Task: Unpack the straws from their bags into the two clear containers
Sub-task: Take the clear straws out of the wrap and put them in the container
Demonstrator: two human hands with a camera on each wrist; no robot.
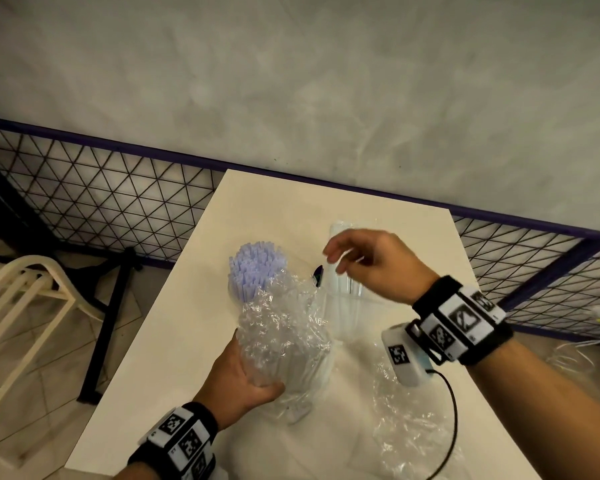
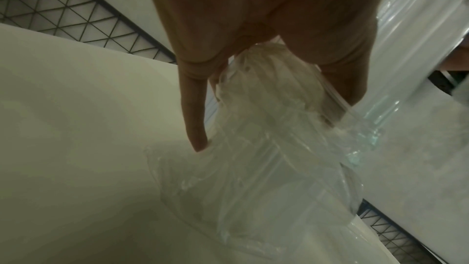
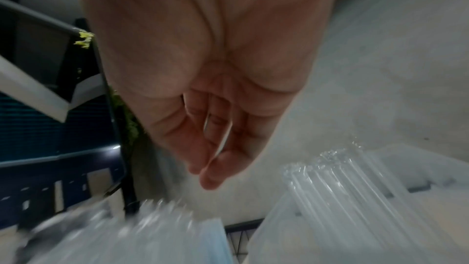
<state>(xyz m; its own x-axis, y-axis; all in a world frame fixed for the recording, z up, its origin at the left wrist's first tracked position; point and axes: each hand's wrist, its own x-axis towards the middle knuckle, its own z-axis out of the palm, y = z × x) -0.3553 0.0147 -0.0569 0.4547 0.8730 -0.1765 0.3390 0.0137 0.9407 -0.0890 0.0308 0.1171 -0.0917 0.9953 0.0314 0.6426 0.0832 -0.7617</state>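
My left hand [image 1: 250,372] grips a crinkled clear bag [image 1: 284,341] low on its side, thumb in front; the bag stands tilted on the white table [image 1: 194,341]. Pale blue straws [image 1: 253,268] stick out of the bag's open top. In the left wrist view my fingers [image 2: 193,107] wrap the bag [image 2: 266,158], with straws faintly showing through it. My right hand [image 1: 357,258] hovers over a tall clear container [image 1: 343,313] of clear straws, fingers loosely curled, nothing plainly held. The right wrist view shows that hand [image 3: 210,127] above the clear straws [image 3: 342,188].
A second crumpled clear bag [image 1: 406,410] lies on the table at the near right. A small dark object [image 1: 317,271] sits between the bag and the container. A cream chair [image 1: 25,299] stands left of the table. A wire mesh fence [image 1: 118,192] runs behind.
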